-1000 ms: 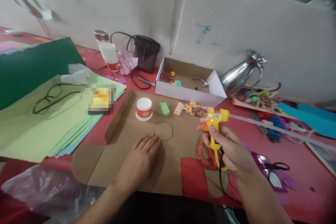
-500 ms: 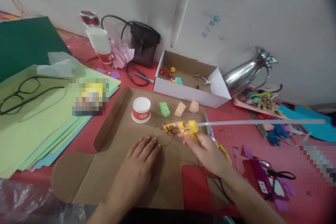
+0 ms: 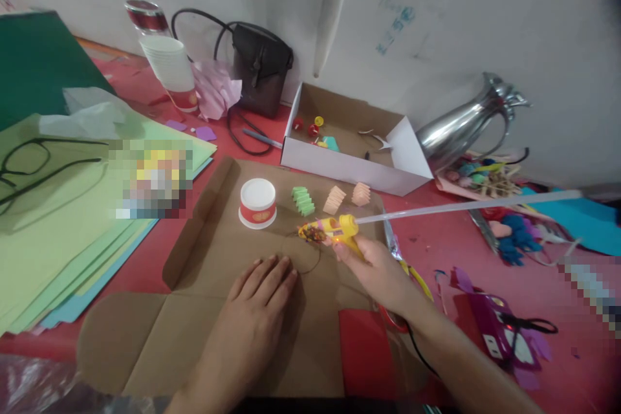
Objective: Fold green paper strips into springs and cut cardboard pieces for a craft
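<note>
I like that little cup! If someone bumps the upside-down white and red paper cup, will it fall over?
The small upside-down white and red paper cup probably slides, not tips: it looks squat, wide rim down on the flat brown cardboard sheet. Being paper, it likely weighs little and would crush easily.

Brightness: I see soft, even daylight; the white wall [image 3: 436, 26] reads pale and slightly washed out.
Shadows: I find only faint ones, under the left hand [image 3: 255, 310] on the cardboard sheet [image 3: 213, 272].
Glare: bright streaks sit on the metal jug [image 3: 466, 126], right of the cardboard sheet.
Blur: my feed is soft overall; clutter right of the jug smears.
Distortion: the frame bends at its edges, with dark vignetting in the upper right corner.
Masking: I note pixelated blocks left of the cardboard sheet and far right.
</note>
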`<state>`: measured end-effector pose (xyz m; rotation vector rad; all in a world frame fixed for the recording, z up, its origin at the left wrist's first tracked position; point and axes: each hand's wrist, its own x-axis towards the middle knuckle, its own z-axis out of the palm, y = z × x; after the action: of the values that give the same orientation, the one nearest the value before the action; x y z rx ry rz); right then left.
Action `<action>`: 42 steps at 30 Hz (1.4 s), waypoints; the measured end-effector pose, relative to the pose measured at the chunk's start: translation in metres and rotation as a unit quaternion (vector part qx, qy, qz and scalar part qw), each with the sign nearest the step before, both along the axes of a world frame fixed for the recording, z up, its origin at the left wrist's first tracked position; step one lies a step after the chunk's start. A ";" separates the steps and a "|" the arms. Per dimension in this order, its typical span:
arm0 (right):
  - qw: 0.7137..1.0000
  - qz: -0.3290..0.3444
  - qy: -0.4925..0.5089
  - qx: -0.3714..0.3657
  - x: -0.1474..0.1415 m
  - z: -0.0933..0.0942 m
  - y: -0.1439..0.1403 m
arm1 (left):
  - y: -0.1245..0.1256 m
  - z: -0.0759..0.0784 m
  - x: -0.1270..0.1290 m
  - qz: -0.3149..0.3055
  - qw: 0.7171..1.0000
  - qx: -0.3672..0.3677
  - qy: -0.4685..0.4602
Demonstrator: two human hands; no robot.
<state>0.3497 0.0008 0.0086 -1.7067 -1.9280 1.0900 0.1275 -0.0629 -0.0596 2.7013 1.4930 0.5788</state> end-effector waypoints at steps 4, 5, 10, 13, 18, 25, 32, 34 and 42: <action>1.000 -0.001 -0.009 0.004 0.001 0.003 0.001 | 0.001 -0.001 0.000 0.002 1.000 0.004 -0.010; 1.000 -0.002 -0.015 0.007 0.002 0.004 0.002 | 0.001 -0.001 0.000 0.001 1.000 0.003 -0.010; 0.999 -0.001 -0.039 0.009 0.002 0.005 0.004 | 0.000 -0.003 -0.001 0.000 1.000 0.005 -0.008; 0.999 0.003 -0.038 0.010 0.003 0.003 0.005 | 0.000 -0.004 -0.001 0.001 1.000 0.006 -0.007; 0.999 0.005 -0.042 0.015 0.007 0.001 0.006 | 0.001 -0.004 -0.002 -0.003 1.000 0.012 -0.002; 0.998 -0.003 -0.056 0.031 0.012 0.003 0.005 | 0.002 -0.004 -0.003 -0.007 1.000 0.011 0.005; 0.997 -0.013 -0.069 0.035 0.020 0.002 -0.002 | 0.002 -0.002 -0.002 -0.006 1.000 0.013 0.007; 0.997 -0.014 -0.069 0.038 0.023 0.002 -0.005 | 0.002 -0.002 -0.002 -0.008 1.000 0.012 0.007; 0.993 -0.026 -0.110 0.047 0.032 0.000 -0.014 | 0.002 -0.002 -0.002 -0.012 1.000 0.002 0.003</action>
<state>0.3820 -0.0129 0.0091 -1.8782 -2.0168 0.8076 0.1255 -0.0608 -0.0618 2.7234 1.4610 0.5739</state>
